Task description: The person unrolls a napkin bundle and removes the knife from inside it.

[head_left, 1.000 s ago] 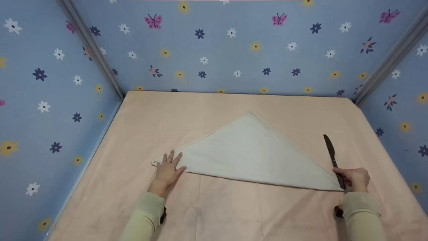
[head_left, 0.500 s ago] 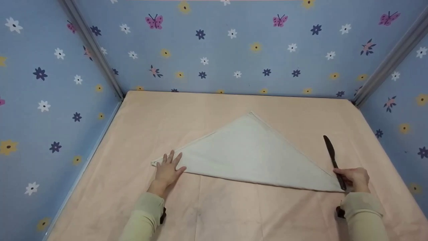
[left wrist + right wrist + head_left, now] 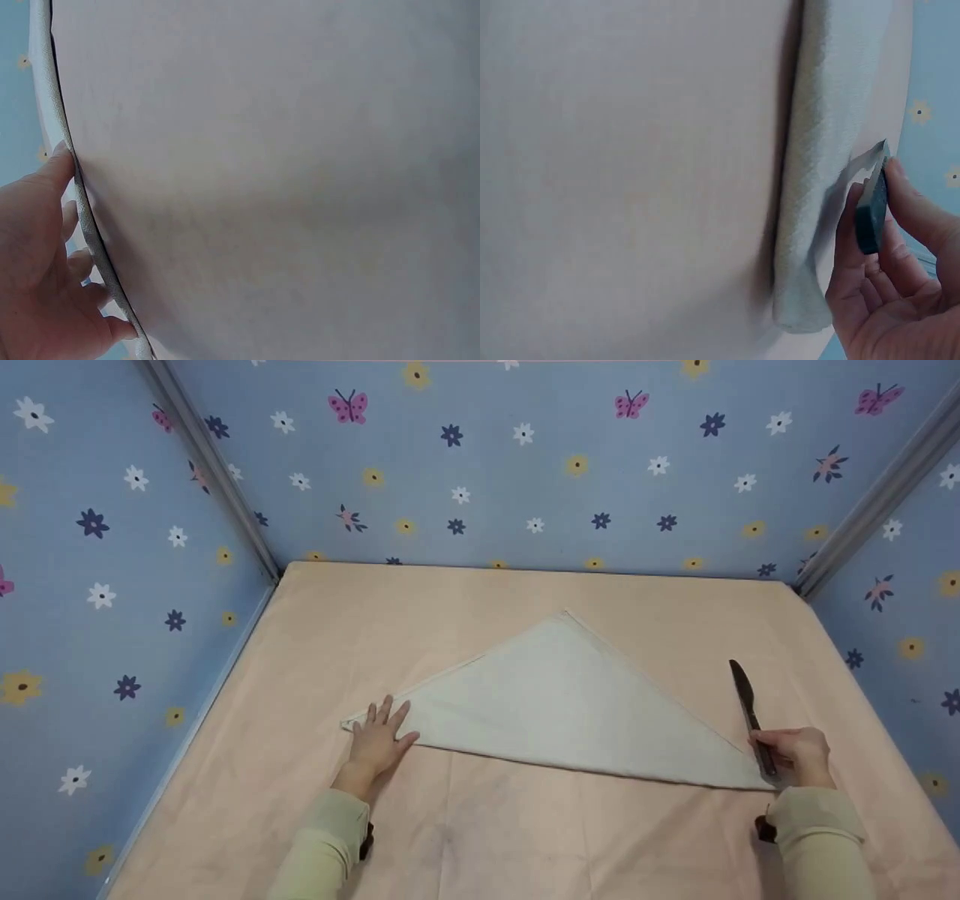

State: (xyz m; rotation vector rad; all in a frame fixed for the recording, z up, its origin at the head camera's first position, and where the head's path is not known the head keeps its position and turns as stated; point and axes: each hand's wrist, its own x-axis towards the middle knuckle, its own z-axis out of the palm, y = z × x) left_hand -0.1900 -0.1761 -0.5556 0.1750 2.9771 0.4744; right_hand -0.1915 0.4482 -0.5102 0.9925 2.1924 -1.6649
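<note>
A pale grey-white cloth (image 3: 555, 705), folded into a triangle, lies on the table with its peak pointing away from me. My left hand (image 3: 377, 746) rests with spread fingers on the cloth's left corner; in the left wrist view, the thumb (image 3: 58, 169) touches the folded edge (image 3: 94, 236). Over the right corner, my right hand (image 3: 804, 754) pinches a dark knife (image 3: 741, 684) by its handle, the blade pointing away. The right wrist view shows the dark handle end (image 3: 870, 225) between thumb and fingers, just beside the rolled cloth edge (image 3: 817, 150) and apart from it.
A peach-coloured cover (image 3: 510, 840) with faint creases spreads over the table. Blue panels with flowers and butterflies (image 3: 495, 472) stand at the back and both sides, joined by grey posts (image 3: 217, 472) at the back corners.
My right hand and the knife have risen slightly from the cloth's right corner. The left hand and the cloth stay in place.
</note>
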